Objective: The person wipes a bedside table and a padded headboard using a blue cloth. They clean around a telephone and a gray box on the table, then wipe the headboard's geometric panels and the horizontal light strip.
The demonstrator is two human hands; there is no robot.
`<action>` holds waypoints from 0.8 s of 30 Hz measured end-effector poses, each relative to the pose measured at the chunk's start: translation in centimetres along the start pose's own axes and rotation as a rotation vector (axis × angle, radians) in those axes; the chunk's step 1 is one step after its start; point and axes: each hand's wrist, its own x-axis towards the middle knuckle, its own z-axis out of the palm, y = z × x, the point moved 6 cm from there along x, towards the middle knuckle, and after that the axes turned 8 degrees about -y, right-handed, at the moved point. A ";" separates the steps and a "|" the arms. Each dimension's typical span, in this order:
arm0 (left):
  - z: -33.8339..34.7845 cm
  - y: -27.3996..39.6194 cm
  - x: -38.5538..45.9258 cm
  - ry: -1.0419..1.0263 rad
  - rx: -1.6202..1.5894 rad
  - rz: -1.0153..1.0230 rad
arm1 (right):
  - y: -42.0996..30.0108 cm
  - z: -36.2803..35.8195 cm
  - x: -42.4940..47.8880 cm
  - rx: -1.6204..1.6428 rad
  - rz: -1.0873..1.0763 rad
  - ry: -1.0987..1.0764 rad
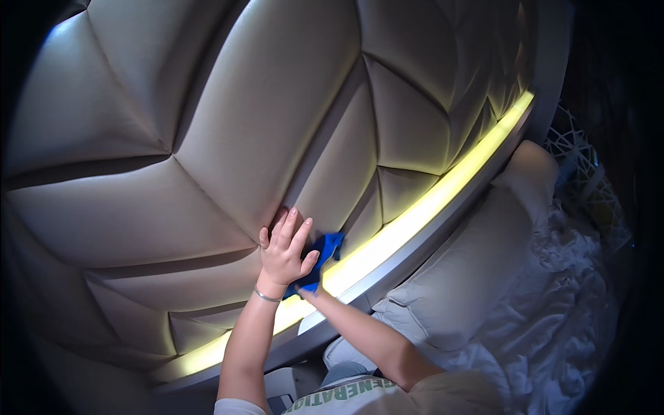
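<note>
My left hand (287,252) rests with fingers spread against the tufted, leather-like padded wall panel (249,129), palm towards it, holding nothing. A metal bangle (267,295) circles that wrist. Just to its right and below, my right hand (310,293) has hold of a blue cloth (324,257) against the panel's lower part, right above the glowing strip. The cloth and my left hand hide most of the right hand's fingers.
A yellow-white light strip (389,251) runs along a curved ledge (430,236) under the panel. White pillows (461,280) and a crumpled white sheet (534,337) lie at the right. Beyond them stands a lattice-patterned object (581,161).
</note>
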 end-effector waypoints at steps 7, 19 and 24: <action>0.6 0.4 -0.1 0.046 0.124 -0.025 | 3.6 -11.2 15.5 -0.202 0.113 0.108; 1.0 0.7 -0.2 0.129 0.296 -0.037 | 3.5 -6.7 3.9 0.084 0.283 0.206; 1.9 1.7 -0.5 0.045 0.209 -0.082 | 2.1 -0.7 -3.0 -0.139 0.195 -0.226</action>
